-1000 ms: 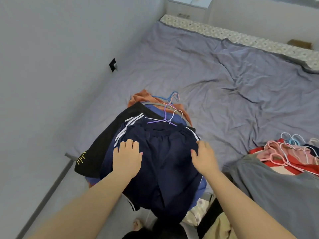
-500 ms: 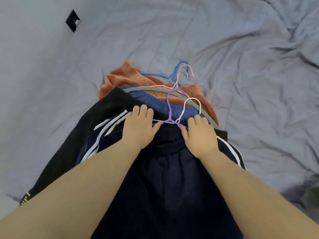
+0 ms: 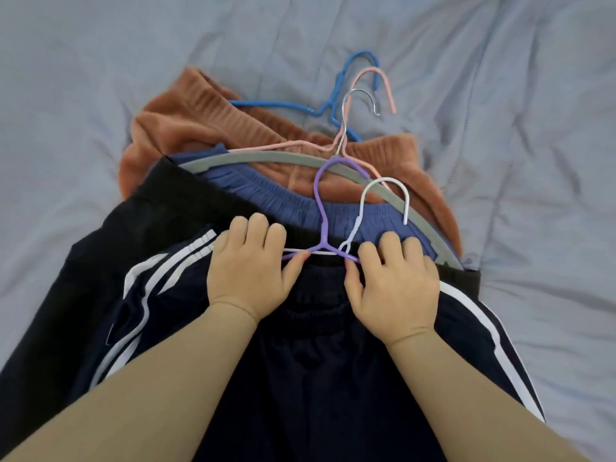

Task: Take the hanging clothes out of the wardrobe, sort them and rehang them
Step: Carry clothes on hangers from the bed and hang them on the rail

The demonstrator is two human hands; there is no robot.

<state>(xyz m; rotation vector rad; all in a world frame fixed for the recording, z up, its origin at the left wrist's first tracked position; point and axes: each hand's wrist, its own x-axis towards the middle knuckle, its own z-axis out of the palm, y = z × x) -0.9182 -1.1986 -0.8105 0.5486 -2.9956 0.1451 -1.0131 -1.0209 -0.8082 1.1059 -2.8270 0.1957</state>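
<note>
Navy shorts (image 3: 333,361) w/ white side stripes are laid atop a clothes stack on the grey bedsheet (image 3: 83,95), over black shorts (image 3: 160,215), blue shorts (image 3: 266,198) and an orange garment (image 3: 200,128). The waistband is gripped by L hand (image 3: 248,265) and R hand (image 3: 393,285), fingers curled over its top edge, thumbs set against the purple hanger (image 3: 320,208). A white hanger (image 3: 360,208) is seen just beside.

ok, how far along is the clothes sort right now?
Done: clothes are out, stacked on hangers on the bed: orange shorts, blue shorts, a black garment, navy shorts on top. In hand: left hand and right hand grip the navy shorts' waistband at the purple hanger and white hanger. Left: rehanging; no wardrobe is in view, so nothing looks rehung.
</note>
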